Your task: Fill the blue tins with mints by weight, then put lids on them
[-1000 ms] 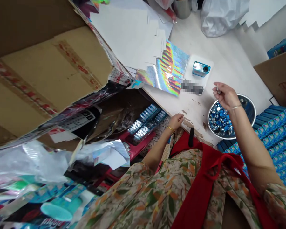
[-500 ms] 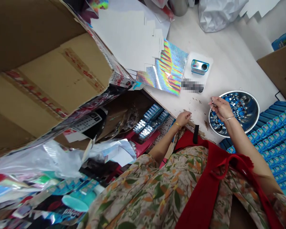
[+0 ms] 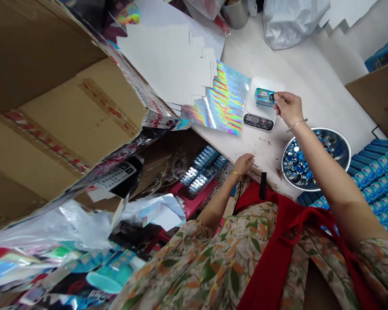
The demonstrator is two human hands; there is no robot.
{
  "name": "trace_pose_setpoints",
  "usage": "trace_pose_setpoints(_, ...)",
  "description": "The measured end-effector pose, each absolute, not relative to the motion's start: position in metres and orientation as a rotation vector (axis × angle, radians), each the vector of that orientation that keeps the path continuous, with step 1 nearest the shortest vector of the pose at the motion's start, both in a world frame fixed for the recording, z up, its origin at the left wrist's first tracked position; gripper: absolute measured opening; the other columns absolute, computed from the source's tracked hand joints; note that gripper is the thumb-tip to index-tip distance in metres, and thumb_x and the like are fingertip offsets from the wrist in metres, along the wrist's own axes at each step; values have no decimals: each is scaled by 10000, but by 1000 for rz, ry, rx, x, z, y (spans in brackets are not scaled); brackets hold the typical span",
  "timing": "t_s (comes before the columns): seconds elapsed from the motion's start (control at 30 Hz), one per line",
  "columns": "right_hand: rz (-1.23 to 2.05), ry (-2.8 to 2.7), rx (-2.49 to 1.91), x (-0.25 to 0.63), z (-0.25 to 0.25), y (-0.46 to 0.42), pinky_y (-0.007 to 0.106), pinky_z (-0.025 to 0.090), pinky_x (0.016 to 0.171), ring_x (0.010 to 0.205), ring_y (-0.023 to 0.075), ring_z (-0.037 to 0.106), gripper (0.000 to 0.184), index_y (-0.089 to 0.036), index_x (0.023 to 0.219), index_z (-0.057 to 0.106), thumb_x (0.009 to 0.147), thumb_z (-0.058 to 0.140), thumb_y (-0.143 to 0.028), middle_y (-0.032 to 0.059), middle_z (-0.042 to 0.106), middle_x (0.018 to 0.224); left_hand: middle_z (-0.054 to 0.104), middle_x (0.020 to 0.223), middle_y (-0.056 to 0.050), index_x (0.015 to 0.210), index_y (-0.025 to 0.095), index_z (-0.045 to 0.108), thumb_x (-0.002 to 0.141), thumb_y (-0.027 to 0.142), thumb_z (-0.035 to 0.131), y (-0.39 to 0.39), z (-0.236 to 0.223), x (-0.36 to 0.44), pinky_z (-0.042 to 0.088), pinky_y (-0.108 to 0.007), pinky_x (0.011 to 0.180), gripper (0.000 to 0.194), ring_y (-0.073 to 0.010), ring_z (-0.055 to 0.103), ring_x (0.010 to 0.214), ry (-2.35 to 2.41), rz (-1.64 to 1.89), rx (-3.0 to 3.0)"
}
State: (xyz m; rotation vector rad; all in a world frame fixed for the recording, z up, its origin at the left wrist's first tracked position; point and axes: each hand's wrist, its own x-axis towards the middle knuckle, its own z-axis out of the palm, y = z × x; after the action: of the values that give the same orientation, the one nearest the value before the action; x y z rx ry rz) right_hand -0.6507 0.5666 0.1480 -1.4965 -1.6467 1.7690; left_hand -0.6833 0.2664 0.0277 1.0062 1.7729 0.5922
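Observation:
My right hand (image 3: 288, 108) reaches across the metal bowl (image 3: 345, 150) to a small blue printed tin (image 3: 263, 95). Its thumb and fingers are pinched together at the tin's right end, beside the dark round spot; whatever they hold is hidden. The tin lies on the white platform of a digital scale (image 3: 269, 82) with a black display panel. Many small round blue and silver metal caps (image 3: 299, 161) fill the bowl, partly covered by my forearm. My left hand (image 3: 245, 163) rests at the table's front edge, fingers loosely curled in, with nothing visible in them.
A shiny holographic sheet (image 3: 229, 101) and stacked white card (image 3: 168, 64) lie left of the scale. Rows of blue tins (image 3: 378, 181) stand at right beside a cardboard box (image 3: 380, 99). A large open carton (image 3: 93, 116) rises at left. A white plastic bag (image 3: 292, 21) sits behind.
My right hand has moved from over the bowl, up and left, to the tin on the scale. My left hand stays at the table edge. The view has shifted slightly.

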Motion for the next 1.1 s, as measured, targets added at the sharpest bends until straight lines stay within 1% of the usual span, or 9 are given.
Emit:
trace_pose_setpoints(0.13,1922,-1466,-1520,-634,159,560,185,393,467,528,59,495,295,-164,866,642,927,701,-446,-3,588,674,748,1049,-85,1106,163,712,931,205,588,268,22,-680,595,-302,848,219,-165,690,877,1752,589,967)
trace_pose_setpoints(0.2,2022,-1297,-1564,-622,168,553,170,424,483,542,49,500,313,-169,865,637,905,727,-466,-1,603,709,748,1061,-91,1107,158,716,925,208,587,270,18,-678,590,-301,855,228,-167,686,892,1750,591,944)
trace_pose_setpoints(0.27,2089,-1162,-1588,-608,175,546,158,468,523,577,51,533,286,-175,883,646,869,776,-430,-3,615,734,746,1076,-100,1103,147,719,920,206,582,271,15,-675,586,-302,856,236,-171,682,909,1755,595,920)
trace_pose_setpoints(0.33,2120,-1100,-1604,-594,178,539,154,482,536,602,57,555,257,-184,904,661,835,817,-375,-6,627,747,745,1076,-99,1080,142,723,912,198,577,271,12,-674,580,-300,855,229,-171,677,915,1759,601,897)
trace_pose_setpoints(0.5,2127,-1048,-1681,-568,177,521,153,420,469,558,58,526,312,-182,894,665,759,883,-361,-15,625,700,741,996,-71,992,148,716,899,190,570,268,8,-673,564,-286,832,178,-158,661,879,1760,628,844)
trace_pose_setpoints(0.77,2155,-978,-1689,-557,167,496,162,377,441,535,60,517,443,-162,873,679,624,949,-409,-5,637,673,723,930,-44,966,146,696,901,210,561,269,6,-674,541,-269,809,163,-141,639,821,1751,647,814)
trace_pose_setpoints(0.97,2150,-1006,-1731,-556,164,484,169,355,423,511,60,504,430,-160,847,676,634,937,-428,-1,637,659,706,897,-57,957,139,683,894,186,558,271,19,-674,560,-291,810,148,-157,641,806,1766,627,866)
trace_pose_setpoints(1.03,2148,-1008,-1749,-556,163,481,170,355,419,511,62,509,450,-156,835,678,606,942,-441,0,643,659,700,973,-78,1049,151,670,916,205,555,285,33,-683,563,-325,895,184,-185,653,901,1789,643,908)
trace_pose_setpoints(1.1,2147,-1023,-1761,-556,163,478,174,352,416,509,64,513,467,-152,831,679,590,941,-455,3,645,657,665,1163,-122,1210,167,616,961,292,559,314,52,-703,514,-395,1054,284,-244,624,1130,1869,726,1007)
